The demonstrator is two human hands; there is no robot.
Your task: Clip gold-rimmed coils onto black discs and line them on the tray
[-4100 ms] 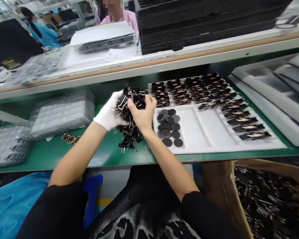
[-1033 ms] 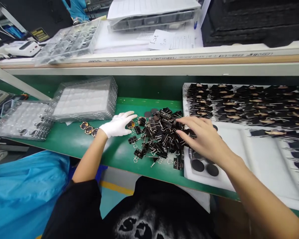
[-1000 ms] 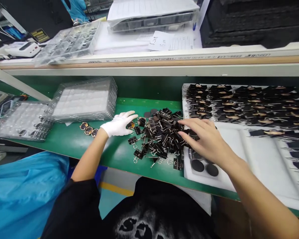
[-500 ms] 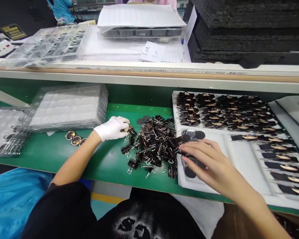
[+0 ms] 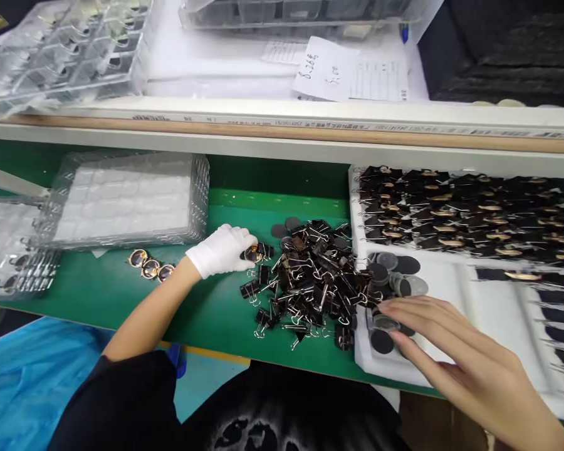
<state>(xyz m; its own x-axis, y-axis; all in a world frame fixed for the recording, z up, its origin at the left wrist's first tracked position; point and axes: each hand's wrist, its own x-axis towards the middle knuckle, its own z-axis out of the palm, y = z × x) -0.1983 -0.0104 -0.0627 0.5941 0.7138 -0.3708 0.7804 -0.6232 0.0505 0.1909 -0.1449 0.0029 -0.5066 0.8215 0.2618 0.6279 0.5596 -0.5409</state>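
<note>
1. The left hand (image 5: 223, 250), in a white glove, is curled with its fingertips pinched on a small gold-rimmed round piece (image 5: 252, 253), held low over the green bench (image 5: 122, 294).
2. The right hand (image 5: 455, 357) is bare and open, its fingers spread and nothing gripped. Its fingertips reach the dark discs (image 5: 395, 275) lying in the near-left corner of a white foam tray (image 5: 455, 294). Whether they press on a disc I cannot tell.
3. The two hands are well apart. Between them a loose pile of black binder clips (image 5: 310, 282) lies on the bench, its left edge just beside the left hand's fingertips and its right edge against the foam tray.
4. Beyond the right hand, the far part of the foam tray carries rows of clipped pieces (image 5: 460, 213), which run on to that hand's right.
5. To the left of the left hand's wrist, three more round gold-rimmed pieces (image 5: 150, 266) lie in a short row on the bench.
6. Beyond the left hand and to its left sits a stack of clear plastic blister trays (image 5: 126, 200).
7. Above both hands runs a shelf (image 5: 282, 128); a handwritten paper note (image 5: 343, 69) lies on it.
</note>
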